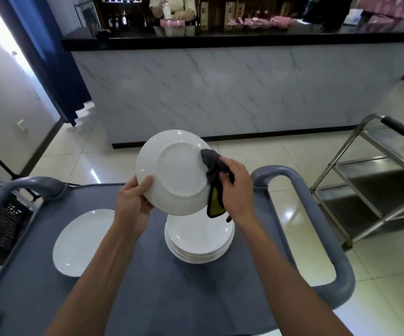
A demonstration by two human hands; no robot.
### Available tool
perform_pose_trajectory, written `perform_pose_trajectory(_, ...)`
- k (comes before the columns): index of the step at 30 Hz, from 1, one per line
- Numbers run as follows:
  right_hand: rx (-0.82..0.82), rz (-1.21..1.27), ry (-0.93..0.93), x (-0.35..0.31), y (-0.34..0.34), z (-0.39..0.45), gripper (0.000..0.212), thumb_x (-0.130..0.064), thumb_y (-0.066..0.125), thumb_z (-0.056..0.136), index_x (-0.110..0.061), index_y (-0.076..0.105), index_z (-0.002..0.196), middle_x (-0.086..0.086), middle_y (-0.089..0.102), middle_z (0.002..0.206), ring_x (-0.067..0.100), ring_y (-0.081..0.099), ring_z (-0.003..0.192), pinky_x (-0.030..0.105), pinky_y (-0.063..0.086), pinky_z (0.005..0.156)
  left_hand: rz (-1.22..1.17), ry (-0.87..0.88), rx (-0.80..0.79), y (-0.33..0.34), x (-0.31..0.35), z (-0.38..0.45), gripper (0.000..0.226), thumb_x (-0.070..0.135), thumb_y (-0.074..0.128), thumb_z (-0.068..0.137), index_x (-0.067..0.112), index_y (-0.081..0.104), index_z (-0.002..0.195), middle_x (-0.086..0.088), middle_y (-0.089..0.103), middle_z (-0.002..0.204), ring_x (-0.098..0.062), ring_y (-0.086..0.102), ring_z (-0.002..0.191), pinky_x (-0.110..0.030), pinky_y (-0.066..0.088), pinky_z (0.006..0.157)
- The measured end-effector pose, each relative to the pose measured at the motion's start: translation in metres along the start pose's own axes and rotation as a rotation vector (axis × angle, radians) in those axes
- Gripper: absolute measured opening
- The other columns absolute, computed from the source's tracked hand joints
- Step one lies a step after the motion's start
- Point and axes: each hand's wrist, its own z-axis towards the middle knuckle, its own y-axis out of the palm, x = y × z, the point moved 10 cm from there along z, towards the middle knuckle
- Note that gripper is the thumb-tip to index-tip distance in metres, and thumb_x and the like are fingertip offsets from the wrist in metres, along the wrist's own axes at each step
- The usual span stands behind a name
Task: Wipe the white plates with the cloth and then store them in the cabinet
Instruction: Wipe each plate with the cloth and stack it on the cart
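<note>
My left hand (pixel 133 202) grips the lower left rim of a white plate (pixel 174 173), held tilted above the cart with its underside facing me. My right hand (pixel 235 187) holds a grey and yellow cloth (pixel 214 175) bunched against the plate's right edge. Below them a stack of white plates (pixel 198 241) sits on the grey cart top (pixel 147 287). A single white plate (pixel 79 241) lies flat to the left of the stack, partly behind my left forearm.
The cart has raised grey handles at the left (pixel 26 187) and right (pixel 317 226). A steel trolley (pixel 378 170) stands to the right on the tiled floor. A marble-fronted counter (pixel 220 88) runs ahead, with a person behind it. A black crate (pixel 0 226) sits at left.
</note>
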Motion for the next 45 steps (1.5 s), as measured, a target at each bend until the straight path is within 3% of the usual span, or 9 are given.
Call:
perform_pose_trajectory(6, -0.015, -0.079, -0.062, -0.021, -0.010, 0.033, 0.036, 0.001, 0.059, 0.091, -0.013, 0.067, 0.123, 0.003, 0.065, 0.121, 0.020, 0.058, 0.113, 0.042, 0.046, 0.102, 0.179, -0.023, -0.120, 0.011, -0.006, -0.009, 0.027, 0.021, 0.068, 0.080, 0.011, 0.076, 0.103, -0.010, 0.074, 0.097, -0.024, 0.067, 0.082, -0.032, 0.056, 0.060)
perform_pose_trajectory(10, -0.128, -0.168, -0.134, -0.047, 0.007, 0.038, 0.039, -0.002, 0.059, 0.092, -0.019, 0.067, 0.125, 0.000, 0.063, 0.127, 0.023, 0.054, 0.119, 0.045, 0.044, 0.102, 0.293, 0.010, -0.157, 0.021, -0.009, -0.014, 0.030, 0.022, 0.068, 0.082, 0.006, 0.074, 0.107, -0.011, 0.072, 0.094, -0.025, 0.063, 0.081, -0.034, 0.051, 0.061)
perform_pose_trajectory(14, -0.264, -0.237, -0.271, -0.078, 0.037, 0.016, 0.041, -0.006, 0.059, 0.092, -0.023, 0.066, 0.129, 0.000, 0.060, 0.132, 0.025, 0.052, 0.119, 0.043, 0.043, 0.099, 0.296, 0.013, -0.161, 0.026, -0.012, -0.014, 0.021, 0.015, 0.066, 0.088, 0.007, 0.074, 0.106, -0.013, 0.073, 0.094, -0.025, 0.064, 0.080, -0.035, 0.051, 0.065)
perform_pose_trajectory(22, -0.304, -0.251, -0.413, -0.097, 0.064, -0.027, 0.040, -0.007, 0.058, 0.090, -0.027, 0.068, 0.124, -0.003, 0.059, 0.133, 0.025, 0.050, 0.122, 0.049, 0.044, 0.093, 0.241, 0.028, -0.099, 0.013, -0.008, -0.015, 0.027, 0.015, 0.065, 0.085, 0.003, 0.070, 0.109, -0.013, 0.075, 0.096, -0.029, 0.068, 0.083, -0.038, 0.056, 0.069)
perform_pose_trajectory(26, -0.229, -0.247, -0.364, -0.091, 0.061, -0.015, 0.040, -0.007, 0.055, 0.093, -0.026, 0.067, 0.126, -0.001, 0.059, 0.134, 0.025, 0.050, 0.121, 0.049, 0.044, 0.091, 0.268, 0.032, -0.116, 0.013, -0.007, -0.015, 0.029, 0.013, 0.065, 0.087, -0.001, 0.069, 0.112, -0.018, 0.072, 0.102, -0.031, 0.065, 0.088, -0.040, 0.054, 0.074)
perform_pose_trajectory(34, -0.143, -0.218, -0.132, -0.047, 0.045, 0.026, 0.040, -0.006, 0.055, 0.095, -0.024, 0.064, 0.130, -0.003, 0.061, 0.129, 0.026, 0.054, 0.118, 0.047, 0.045, 0.098, 0.204, 0.091, -0.078, 0.001, -0.005, -0.014, 0.020, 0.012, 0.063, 0.090, 0.006, 0.073, 0.105, -0.013, 0.072, 0.097, -0.025, 0.064, 0.083, -0.033, 0.053, 0.062)
perform_pose_trajectory(36, -0.123, -0.182, -0.074, -0.032, 0.037, 0.030, 0.040, -0.004, 0.056, 0.094, -0.019, 0.065, 0.129, 0.001, 0.064, 0.126, 0.026, 0.056, 0.116, 0.041, 0.045, 0.101, 0.155, 0.082, -0.057, -0.003, -0.005, -0.013, 0.019, 0.013, 0.064, 0.089, 0.010, 0.075, 0.104, -0.010, 0.074, 0.098, -0.020, 0.067, 0.082, -0.031, 0.056, 0.061)
perform_pose_trajectory(39, -0.098, -0.074, -0.010, -0.017, 0.027, 0.026, 0.039, -0.002, 0.058, 0.092, -0.017, 0.067, 0.126, 0.001, 0.067, 0.119, 0.019, 0.059, 0.111, 0.022, 0.042, 0.099, 0.087, 0.064, -0.005, -0.010, -0.005, -0.008, 0.016, 0.012, 0.063, 0.091, 0.010, 0.075, 0.101, -0.007, 0.075, 0.097, -0.019, 0.066, 0.084, -0.029, 0.056, 0.061)
perform_pose_trajectory(45, -0.089, 0.044, 0.076, 0.001, 0.025, -0.006, 0.038, -0.005, 0.059, 0.094, -0.021, 0.065, 0.128, -0.005, 0.066, 0.120, 0.005, 0.058, 0.110, 0.017, 0.042, 0.098, -0.056, 0.052, 0.091, -0.015, -0.005, 0.003, 0.027, 0.008, 0.056, 0.098, 0.006, 0.065, 0.123, -0.008, 0.072, 0.114, -0.020, 0.068, 0.098, -0.034, 0.061, 0.078)
